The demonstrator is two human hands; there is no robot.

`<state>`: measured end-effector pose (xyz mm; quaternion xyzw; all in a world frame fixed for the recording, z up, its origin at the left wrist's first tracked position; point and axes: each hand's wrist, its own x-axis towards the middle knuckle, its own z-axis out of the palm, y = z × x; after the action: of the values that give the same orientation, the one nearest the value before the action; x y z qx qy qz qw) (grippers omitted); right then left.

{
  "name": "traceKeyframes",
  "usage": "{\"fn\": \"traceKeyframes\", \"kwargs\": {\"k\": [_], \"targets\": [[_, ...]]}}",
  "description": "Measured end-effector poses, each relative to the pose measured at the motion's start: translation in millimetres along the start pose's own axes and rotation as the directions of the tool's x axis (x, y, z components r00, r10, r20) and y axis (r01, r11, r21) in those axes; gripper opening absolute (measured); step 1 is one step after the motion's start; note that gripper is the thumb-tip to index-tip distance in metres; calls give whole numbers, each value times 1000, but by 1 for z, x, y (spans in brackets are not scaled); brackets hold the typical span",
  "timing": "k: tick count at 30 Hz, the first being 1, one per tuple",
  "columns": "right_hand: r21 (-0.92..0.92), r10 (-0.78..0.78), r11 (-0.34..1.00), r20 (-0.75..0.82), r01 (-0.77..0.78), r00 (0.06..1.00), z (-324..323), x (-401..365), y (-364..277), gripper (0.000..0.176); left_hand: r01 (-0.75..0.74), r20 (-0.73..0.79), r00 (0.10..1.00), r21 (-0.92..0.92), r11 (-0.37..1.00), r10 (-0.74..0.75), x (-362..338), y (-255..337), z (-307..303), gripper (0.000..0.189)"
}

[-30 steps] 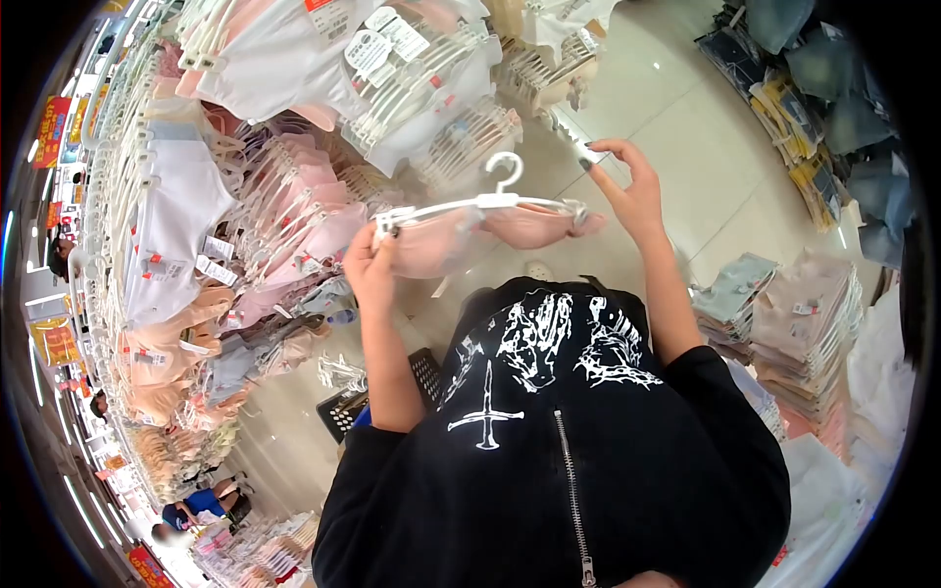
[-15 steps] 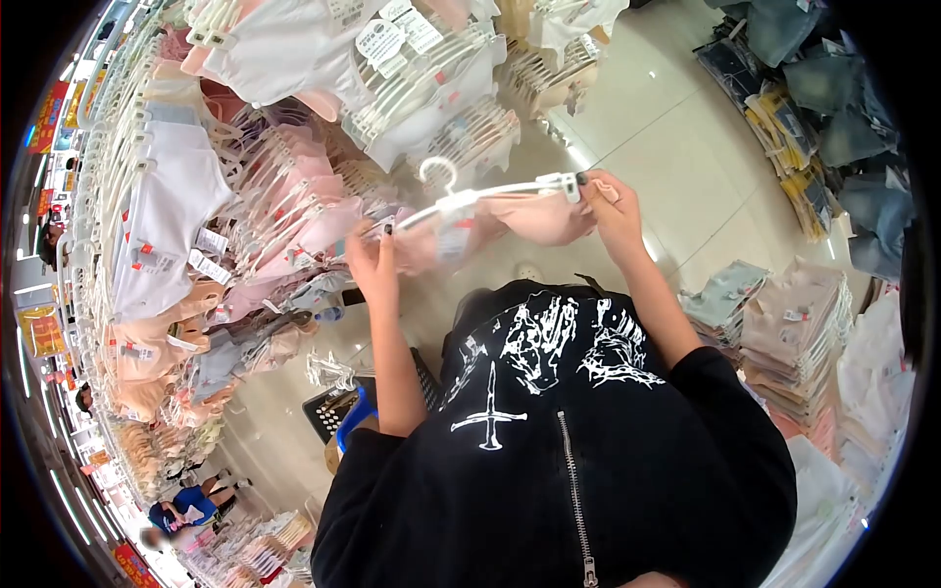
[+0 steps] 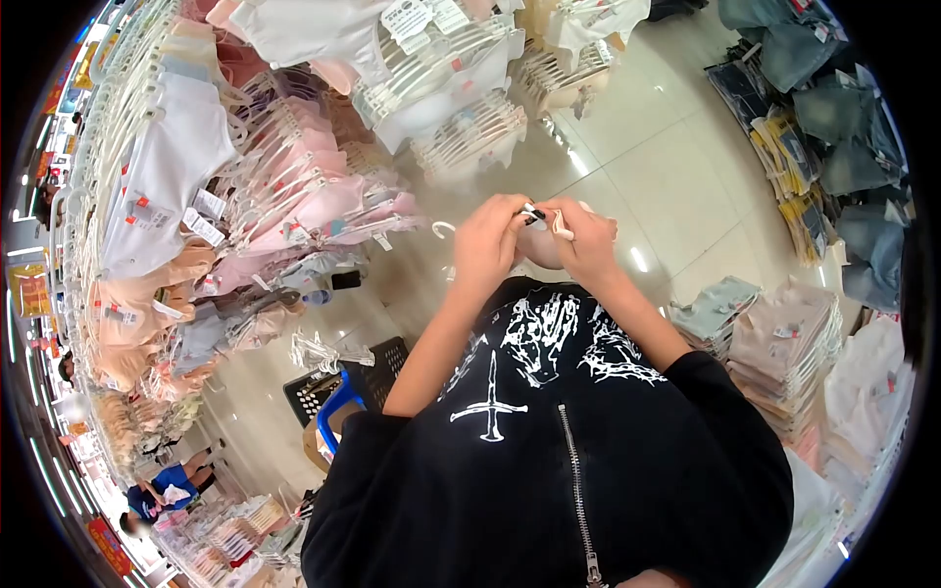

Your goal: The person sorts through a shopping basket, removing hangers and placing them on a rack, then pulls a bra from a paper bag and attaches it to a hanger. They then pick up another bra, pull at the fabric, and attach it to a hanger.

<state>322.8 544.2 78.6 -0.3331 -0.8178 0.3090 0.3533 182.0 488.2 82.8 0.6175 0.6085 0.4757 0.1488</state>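
In front of my chest both hands meet over a pale pink bra point(image 3: 541, 247) on a white plastic hanger point(image 3: 443, 229). My left hand point(image 3: 486, 243) is closed around the hanger's end, its thumb and fingertips pinched together; the hook sticks out to its left. My right hand point(image 3: 588, 241) is closed on the bra's edge, and a fold of light fabric shows between thumb and fingers. Dark nails show where the fingertips come together. Most of the hanger bar is hidden behind my left hand.
Racks of hanging bras point(image 3: 304, 201) fill the left side. A black crate point(image 3: 380, 367) with white hangers point(image 3: 328, 353) stands low at left. Stacked garments point(image 3: 784, 338) and denim point(image 3: 828, 108) lie at right. A person in blue point(image 3: 174, 487) is at the far lower left.
My left hand has moved right along the hanger to meet my right hand. My right hand has come slightly down and inward, and the hanger's bar is now mostly covered.
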Motion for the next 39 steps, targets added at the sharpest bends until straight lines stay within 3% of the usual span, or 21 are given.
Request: {"fn": "traceKeyframes", "kwargs": {"k": [9, 11, 14, 17, 20, 23, 26, 29, 30, 33, 35, 39], "targets": [[299, -4, 954, -50, 19, 999, 19, -5, 0, 20, -30, -83, 996, 30, 999, 32, -14, -7, -13, 11], [404, 100, 910, 6, -93, 995, 26, -6, 6, 16, -27, -63, 998, 25, 999, 28, -16, -7, -19, 12], [492, 145, 841, 197, -225, 970, 25, 3, 7, 11, 64, 11, 998, 125, 990, -66, -23, -14, -27, 13], [469, 136, 811, 429, -350, 893, 30, 8, 9, 13, 236, 62, 970, 20, 972, -236, -36, -21, -38, 14], [439, 132, 777, 588, -452, 798, 40, 10, 1, 16, 538, 154, 842, -174, 825, -517, -45, -12, -57, 15], [404, 76, 819, 629, -409, 774, 61, 9, -6, 17, 536, 73, 841, -240, 809, -536, -63, -24, -67, 16], [384, 43, 851, 628, -358, 777, 84, 7, -17, 16, 552, -29, 825, -169, 817, -564, -79, -26, -84, 18], [431, 22, 848, 556, -310, 831, 105, 6, -34, 16, 388, -366, 849, -56, 920, -381, -105, -44, -107, 20], [453, 15, 843, 520, -290, 854, 110, 6, -39, 17, 426, -401, 829, 0, 905, -390, -112, -39, -130, 21], [613, 17, 765, 285, -195, 958, 121, 18, -47, 17, 469, -671, 661, 19, 883, -337, -162, -53, -180, 23], [611, 31, 766, 273, -198, 962, 125, 27, -55, 14, 488, -722, 581, -61, 871, -376, -203, -52, -212, 27], [774, 166, 463, 404, -433, 900, 147, 28, -97, 10, 578, -684, 433, -289, 763, -587, -276, -39, -235, 32]]}}
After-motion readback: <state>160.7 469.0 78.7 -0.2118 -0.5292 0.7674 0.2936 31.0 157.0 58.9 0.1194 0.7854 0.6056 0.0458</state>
